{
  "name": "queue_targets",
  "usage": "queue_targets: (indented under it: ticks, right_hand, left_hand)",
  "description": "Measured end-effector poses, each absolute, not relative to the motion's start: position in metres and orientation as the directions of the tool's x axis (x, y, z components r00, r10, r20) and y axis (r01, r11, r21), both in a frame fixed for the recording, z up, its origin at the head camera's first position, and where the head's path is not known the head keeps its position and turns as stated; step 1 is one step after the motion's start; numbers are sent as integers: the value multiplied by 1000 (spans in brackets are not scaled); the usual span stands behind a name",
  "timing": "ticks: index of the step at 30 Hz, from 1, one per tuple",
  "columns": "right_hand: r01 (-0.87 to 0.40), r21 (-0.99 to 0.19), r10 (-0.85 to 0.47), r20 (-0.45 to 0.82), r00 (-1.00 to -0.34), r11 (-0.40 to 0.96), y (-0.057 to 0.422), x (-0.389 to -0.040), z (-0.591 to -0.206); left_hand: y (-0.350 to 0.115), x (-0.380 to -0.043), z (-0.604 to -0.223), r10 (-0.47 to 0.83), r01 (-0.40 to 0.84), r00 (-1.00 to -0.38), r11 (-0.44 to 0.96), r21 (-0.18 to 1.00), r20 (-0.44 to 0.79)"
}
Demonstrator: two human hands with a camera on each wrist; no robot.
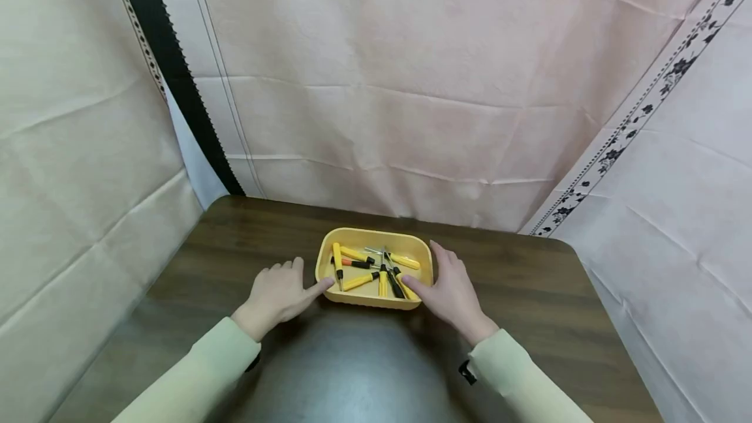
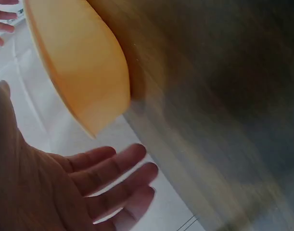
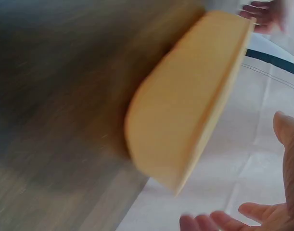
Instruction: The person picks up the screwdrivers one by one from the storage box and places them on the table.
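Observation:
A yellow plastic basket [image 1: 371,301] sits on the table with several small screwdrivers lying loose in it. Most have yellow handles, such as the upright-lying screwdriver [image 1: 337,256] by the left wall; an orange-and-black one [image 1: 355,263] lies beside it. My left hand [image 1: 277,294] is at the basket's left end, fingers spread and thumb reaching to the rim. On the other side my right hand [image 1: 451,291] has its thumb over the right front corner and its fingers along the outside. Both wrist views show relaxed, uncurled fingers beside the basket's outer wall [image 3: 173,106].
The dark brown wooden table [image 1: 517,318] has rounded far corners. Behind it hangs a pale pinkish cloth [image 1: 382,116], with more cloth at both sides. A black strip [image 1: 176,70] runs down the left corner, a floral border [image 1: 634,119] down the right.

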State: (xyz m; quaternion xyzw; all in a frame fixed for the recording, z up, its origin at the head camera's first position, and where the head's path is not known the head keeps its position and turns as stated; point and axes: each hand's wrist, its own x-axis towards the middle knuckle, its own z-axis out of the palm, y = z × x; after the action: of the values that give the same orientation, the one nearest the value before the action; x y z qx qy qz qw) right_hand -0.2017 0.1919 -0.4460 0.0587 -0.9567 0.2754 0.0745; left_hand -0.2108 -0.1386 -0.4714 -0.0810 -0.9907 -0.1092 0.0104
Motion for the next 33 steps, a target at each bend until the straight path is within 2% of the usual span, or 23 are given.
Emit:
queue_targets:
  ticks: [4, 8, 17, 23, 26, 33]
  right_hand:
    - [-111, -687, -48, 110, -993, 718, 181, -210, -437]
    - [-50, -768, -42, 30, -999, 638, 168, -218, -433]
    - [-3, -782, -44, -31, -999, 624, 149, -237, -442]
    - [-1, -766, -76, -62, -995, 643, 144, -241, -452]
    - [11, -754, -87, -90, -992, 657, 143, -241, -452]
    - [58, -741, -91, -159, -983, 669, 139, -244, -454]
  left_hand:
    - [-136, -224, -475, 164, 169, -986, 958, 232, 42]
    - [-135, -234, -478, 185, 195, -981, 945, 263, 60]
    - [-131, -250, -484, 242, 260, -965, 922, 287, 97]
    - [-127, -254, -491, 283, 299, -953, 932, 204, 105]
    - [-124, -256, -493, 291, 303, -952, 938, 166, 93]
    - [-123, -256, -494, 297, 294, -955, 934, 202, 11]
